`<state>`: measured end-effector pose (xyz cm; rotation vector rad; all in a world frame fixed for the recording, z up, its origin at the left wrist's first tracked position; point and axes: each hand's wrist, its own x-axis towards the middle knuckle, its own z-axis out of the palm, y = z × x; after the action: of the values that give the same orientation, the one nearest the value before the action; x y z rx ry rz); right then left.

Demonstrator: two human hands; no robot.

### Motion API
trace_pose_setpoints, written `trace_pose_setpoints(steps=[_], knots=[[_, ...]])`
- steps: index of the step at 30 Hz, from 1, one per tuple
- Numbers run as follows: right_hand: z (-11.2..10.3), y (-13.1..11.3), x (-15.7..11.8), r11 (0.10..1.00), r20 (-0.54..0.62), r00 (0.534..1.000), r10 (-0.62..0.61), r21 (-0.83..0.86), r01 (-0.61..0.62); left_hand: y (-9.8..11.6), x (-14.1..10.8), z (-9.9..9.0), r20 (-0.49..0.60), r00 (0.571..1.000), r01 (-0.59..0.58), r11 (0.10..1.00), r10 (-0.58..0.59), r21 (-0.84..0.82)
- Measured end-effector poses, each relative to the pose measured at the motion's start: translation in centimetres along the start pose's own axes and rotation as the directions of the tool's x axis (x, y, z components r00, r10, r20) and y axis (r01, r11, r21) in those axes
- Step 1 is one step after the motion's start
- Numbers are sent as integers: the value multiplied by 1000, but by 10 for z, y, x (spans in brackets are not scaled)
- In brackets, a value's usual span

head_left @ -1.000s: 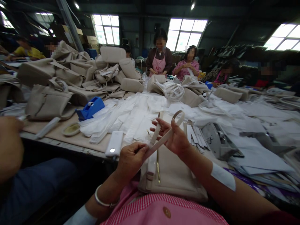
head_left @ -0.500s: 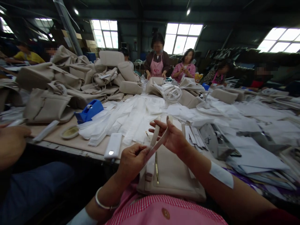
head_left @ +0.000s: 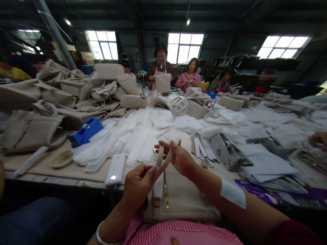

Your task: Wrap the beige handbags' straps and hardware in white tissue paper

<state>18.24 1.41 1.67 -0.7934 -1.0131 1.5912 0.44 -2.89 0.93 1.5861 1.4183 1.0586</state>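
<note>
A shallow round dish near the table edge holds something yellowish – too blurred to name. The blue tape dispenser behind it carries a small pale roll; the contents of the standing handbag at far left cannot be made out.

The strap is a narrow, smooth beige band, bent into a loop and raised between the two hands above a beige bag. That bag lies flat before the pink apron, its gold zip showing. The left hand pinches the strap's lower part between thumb and bent forefinger. The right hand has its fingers parted with the strap running across them; whether its thumb presses on the band I cannot tell.

White sheets cover much of the table beyond the hands, with a heap of beige bags behind them on the left. White strips and a grey tape dispenser sit right of the hands – and the right forearm hides part of the table edge
</note>
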Motion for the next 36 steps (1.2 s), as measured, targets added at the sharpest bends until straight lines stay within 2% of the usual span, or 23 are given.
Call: trace_pose_setpoints(steps=[3,4,5,7,9,11,13,15,17,19,22,24,26,28,32,33,34,35,36], knots=[[5,15,-18,969,91,995,-48,-237,69,2,3,-1,-18,1000,4,1000,-4,-9],[4,19,-22,962,122,992,-38,-265,70,3,4,0,-19,1000,-3,1000,3,-11],[2,21,-23,969,134,991,-20,-243,52,2,4,0,-16,1000,-8,1000,8,-10],[-5,19,-18,996,106,993,50,-76,-42,2,5,3,4,1000,-11,1000,11,-1],[-13,13,-6,981,40,989,144,129,-148,1,7,7,9,1000,-13,1000,13,16],[-17,11,2,961,-30,980,196,202,-186,-1,10,11,-2,1000,-10,999,10,36],[-17,18,2,979,-53,982,179,108,-172,-2,14,14,-19,1000,-4,998,6,59],[-16,29,-4,985,-25,986,162,-50,-163,-4,18,16,-13,1000,-6,996,7,90],[-16,36,-10,972,-6,979,203,-116,-202,-7,21,18,9,1000,-12,993,11,114],[-19,32,-8,956,-60,955,291,-8,-292,-9,24,20,24,1000,-11,992,8,122],[-23,19,3,891,-190,878,440,214,-400,-11,27,23,8,1000,-3,990,2,144],[-22,17,7,888,-268,849,454,209,-409,-11,30,26,3,1000,2,986,-3,167],[-17,24,4,911,-289,864,413,136,-389,-12,35,28,18,1000,9,984,-13,178],[-12,33,-4,921,-247,887,390,88,-380,-13,39,31,35,999,13,983,-19,184],[-22,27,-13,871,-177,856,487,25,-490,-18,45,33,37,998,32,978,-41,207],[-29,20,-12,858,-194,852,486,-78,-507,-19,46,33,30,998,39,976,-47,213],[-37,13,-11,840,-228,870,437,-243,-486,-20,47,32,26,998,45,975,-52,217],[-45,6,-8,792,-260,909,325,-451,-412,-20,48,32,24,998,47,975,-54,219],[-53,0,-6,688,-257,953,161,-663,-295,-20,49,31,26,998,47,974,-54,220]])
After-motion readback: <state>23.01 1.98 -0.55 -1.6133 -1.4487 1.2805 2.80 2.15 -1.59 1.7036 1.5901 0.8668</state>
